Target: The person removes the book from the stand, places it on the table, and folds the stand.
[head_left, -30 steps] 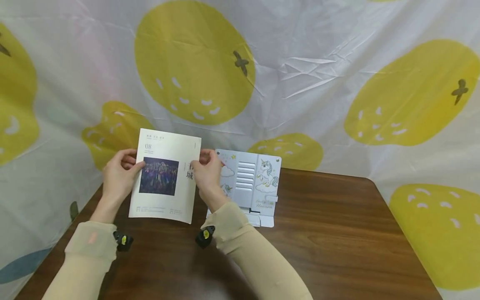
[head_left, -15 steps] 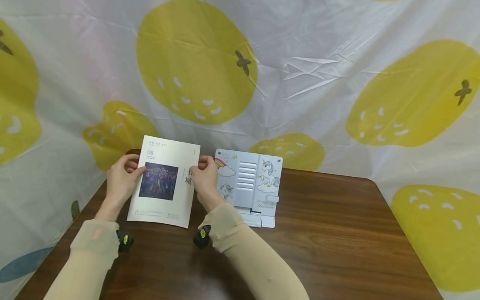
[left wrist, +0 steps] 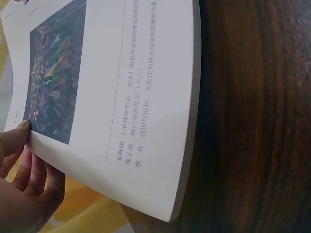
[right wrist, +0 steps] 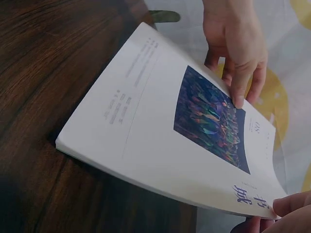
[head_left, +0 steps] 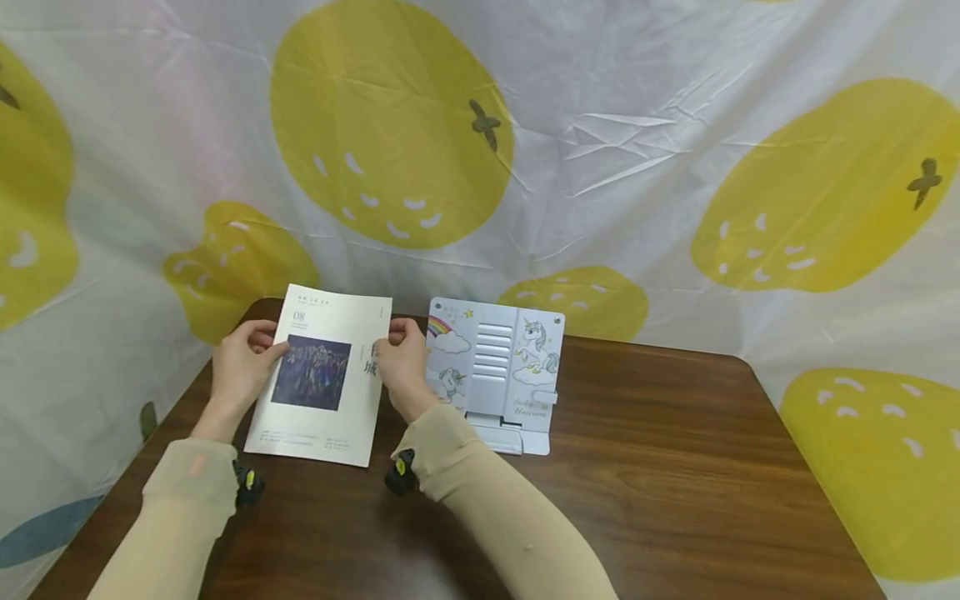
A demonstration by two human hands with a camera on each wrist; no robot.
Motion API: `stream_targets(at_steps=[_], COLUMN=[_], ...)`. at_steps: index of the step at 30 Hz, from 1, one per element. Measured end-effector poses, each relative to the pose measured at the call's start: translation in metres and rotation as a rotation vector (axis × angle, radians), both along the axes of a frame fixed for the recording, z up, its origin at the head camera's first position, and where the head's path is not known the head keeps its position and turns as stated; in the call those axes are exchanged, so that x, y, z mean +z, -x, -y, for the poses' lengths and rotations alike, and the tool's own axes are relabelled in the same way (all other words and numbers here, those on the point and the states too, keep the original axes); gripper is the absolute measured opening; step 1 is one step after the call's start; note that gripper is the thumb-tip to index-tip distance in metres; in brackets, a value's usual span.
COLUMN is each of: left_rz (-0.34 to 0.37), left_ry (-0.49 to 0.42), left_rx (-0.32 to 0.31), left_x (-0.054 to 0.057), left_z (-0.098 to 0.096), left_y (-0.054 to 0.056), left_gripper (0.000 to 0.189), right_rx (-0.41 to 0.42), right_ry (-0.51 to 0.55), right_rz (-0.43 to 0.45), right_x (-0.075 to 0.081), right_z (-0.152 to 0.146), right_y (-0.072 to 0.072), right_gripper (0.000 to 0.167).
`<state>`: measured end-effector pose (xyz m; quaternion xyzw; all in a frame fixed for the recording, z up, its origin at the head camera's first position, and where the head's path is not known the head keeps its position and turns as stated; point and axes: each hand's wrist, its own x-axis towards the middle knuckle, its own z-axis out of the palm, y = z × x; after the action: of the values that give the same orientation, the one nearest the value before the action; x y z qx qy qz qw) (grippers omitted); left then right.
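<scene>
Between my two hands is a white magazine (head_left: 322, 433) with a dark, colourful picture on its cover. My left hand (head_left: 242, 367) pinches its left edge, thumb on the cover and fingers behind, as the left wrist view shows on the magazine (left wrist: 160, 97). At the opposite edge my right hand (head_left: 405, 367) pinches it the same way, its thumb beside the large title characters. In the right wrist view the magazine (right wrist: 146, 111) tilts, its lower edge close over the dark wood and its upper part raised.
Just right of my right hand stands a pale folding book stand (head_left: 491, 367) with unicorn drawings and a slotted middle. The brown wooden table (head_left: 660, 475) extends to the right. A white curtain with yellow fruit (head_left: 390, 125) hangs behind the table.
The magazine has come down and slightly toward me, its top leaning further back. Both hands keep their pinch and move with it. The book stand stays in place, its left side less covered now.
</scene>
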<state>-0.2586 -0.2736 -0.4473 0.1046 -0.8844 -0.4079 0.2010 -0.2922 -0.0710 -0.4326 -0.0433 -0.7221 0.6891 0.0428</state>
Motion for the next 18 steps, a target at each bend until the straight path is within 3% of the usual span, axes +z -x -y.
stream_targets(at_steps=[9,18], left_rz=[0.047,0.140], left_ry=[0.039,0.051], left_rx=[-0.026,-0.046], left_x=[-0.014,-0.023], left_z=[0.007,0.012], left_y=[0.001,0.002], left_gripper=[0.035,0.034], right_rx=[0.015,0.049], right_ry=[-0.059,-0.083], right_rz=[0.056,0.117], right_x=[-0.016,-0.030], right_z=[0.002,0.003], right_y=[-0.001,-0.002], right_gripper=[0.028,0.032])
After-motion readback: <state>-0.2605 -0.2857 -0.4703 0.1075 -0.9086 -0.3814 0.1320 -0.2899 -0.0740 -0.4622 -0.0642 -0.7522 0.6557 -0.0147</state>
